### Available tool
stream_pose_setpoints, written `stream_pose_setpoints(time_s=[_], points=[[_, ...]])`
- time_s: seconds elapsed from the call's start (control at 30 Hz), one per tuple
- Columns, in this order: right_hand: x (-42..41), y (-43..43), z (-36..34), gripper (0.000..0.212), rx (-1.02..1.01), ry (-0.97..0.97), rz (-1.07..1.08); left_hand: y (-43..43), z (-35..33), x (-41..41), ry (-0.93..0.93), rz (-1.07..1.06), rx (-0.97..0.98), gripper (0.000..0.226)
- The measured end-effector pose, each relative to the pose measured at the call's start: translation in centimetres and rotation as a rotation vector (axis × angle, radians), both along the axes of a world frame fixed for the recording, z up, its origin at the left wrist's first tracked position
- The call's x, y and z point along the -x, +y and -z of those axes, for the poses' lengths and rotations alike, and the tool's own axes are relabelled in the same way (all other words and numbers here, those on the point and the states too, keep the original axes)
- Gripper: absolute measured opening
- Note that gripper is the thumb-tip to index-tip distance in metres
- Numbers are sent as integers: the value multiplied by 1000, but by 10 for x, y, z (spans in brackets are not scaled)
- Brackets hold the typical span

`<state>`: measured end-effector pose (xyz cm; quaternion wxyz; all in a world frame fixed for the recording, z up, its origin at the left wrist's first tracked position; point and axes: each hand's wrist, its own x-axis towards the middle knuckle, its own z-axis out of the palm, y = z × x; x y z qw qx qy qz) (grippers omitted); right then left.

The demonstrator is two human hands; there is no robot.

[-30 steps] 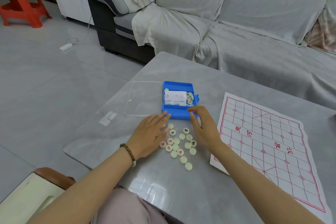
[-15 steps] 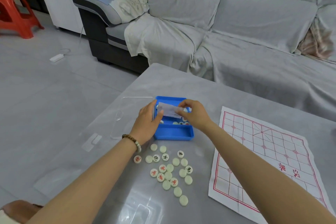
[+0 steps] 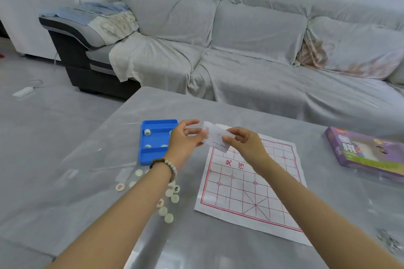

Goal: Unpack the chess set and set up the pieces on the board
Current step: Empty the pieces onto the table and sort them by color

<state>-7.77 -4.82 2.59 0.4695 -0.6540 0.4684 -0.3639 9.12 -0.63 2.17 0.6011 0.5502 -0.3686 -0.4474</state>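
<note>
Head view: the board is a thin white sheet printed with a red grid, red characters across its middle band and a crossed square at the near edge. It lies flat on the grey table, just right of the box, which is a shallow blue tray with a divider. A few pieces sit inside the box. They are small round cream discs, though blur hides their marks. More pieces lie loose on the table near the box, scattered beside and partly under the left forearm. Some show a red or black character, others a plain face.

Both hands are raised between the box and the far end of the board, sharing a white paper slip with faint print. The left hand pinches the slip's left edge between its thumb and fingers, with the index finger lifted above the rest. The right hand grips the right edge, its fingers curled close over the paper and the thumb underneath. The slip is tilted and held clear of the table.

A beaded bracelet circles the left wrist. A clear lid lies flat to the left of the box, touching it or nearly so. A purple box rests at the table's right edge, well apart from the board. A grey covered sofa stands behind the table.
</note>
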Motion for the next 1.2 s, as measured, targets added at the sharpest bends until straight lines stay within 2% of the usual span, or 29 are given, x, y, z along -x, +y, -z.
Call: stream_pose_setpoints(time_s=[0.13, 0.27, 0.47, 0.67, 0.83, 1.0, 1.1, 1.2], points=[[89, 1, 0, 24, 46, 45, 198, -14, -4, 87, -14, 147, -5, 26], [191, 3, 5, 22, -114, -142, 338, -29, 1, 186, -11, 277, -50, 23], [324, 6, 17, 17, -116, -98, 499, -48, 20, 309, -37, 419, -182, 28], [396, 10, 35, 9, -79, -96, 676, -52, 38, 352, 29, 491, -312, 23], [428, 46, 39, 19, -186, -98, 533, -33, 47, 403, 94, 552, -326, 17], [478, 79, 54, 36, -223, -131, 708, -6, 61, 457, 72, 621, -333, 16], [497, 95, 74, 29, -270, -61, 829, 9, 72, 472, -35, 632, -303, 18], [501, 100, 97, 23, -225, 155, 943, 16, 76, 465, -127, 616, -233, 18]])
